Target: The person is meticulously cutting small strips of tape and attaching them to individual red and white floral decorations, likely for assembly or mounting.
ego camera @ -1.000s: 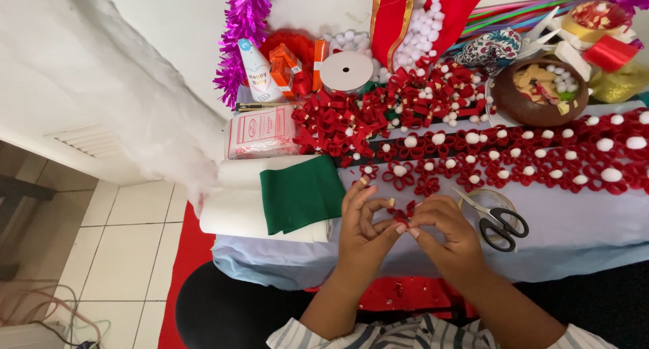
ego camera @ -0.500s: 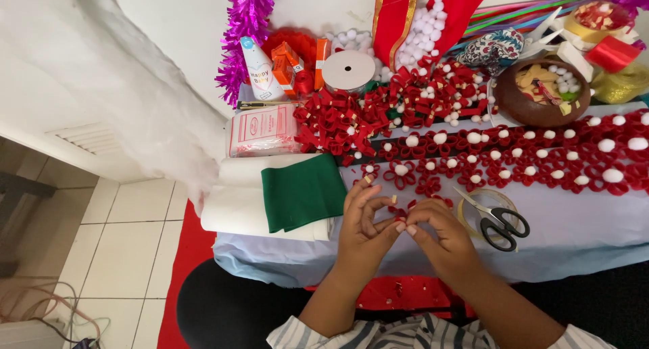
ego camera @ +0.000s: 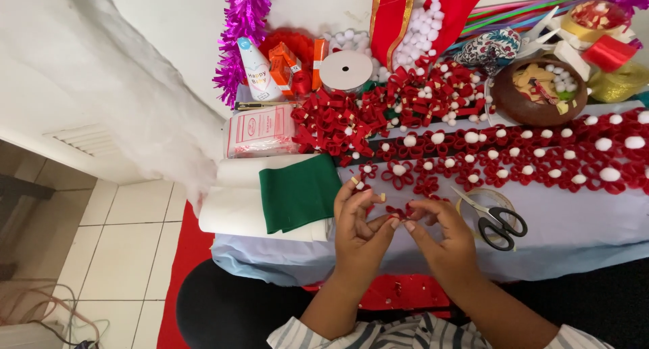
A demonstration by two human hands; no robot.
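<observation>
While your left hand [ego camera: 358,220] and right hand [ego camera: 439,230] meet at the near edge of the table [ego camera: 574,234], their fingertips pinch together on a small red flower piece [ego camera: 399,212] held just above the pale cloth. Both hands are narrow, thumbs and forefingers closed on it. You seem to be midway through shaping or joining the petals. Judging from this, the next move calls for a steady pinch and fine fingertip control so the loops don't spring apart. The finished row of red flowers [ego camera: 514,163] lies just beyond, scissors [ego camera: 500,224] near your right hand, green felt [ego camera: 297,193] beside your left.
</observation>
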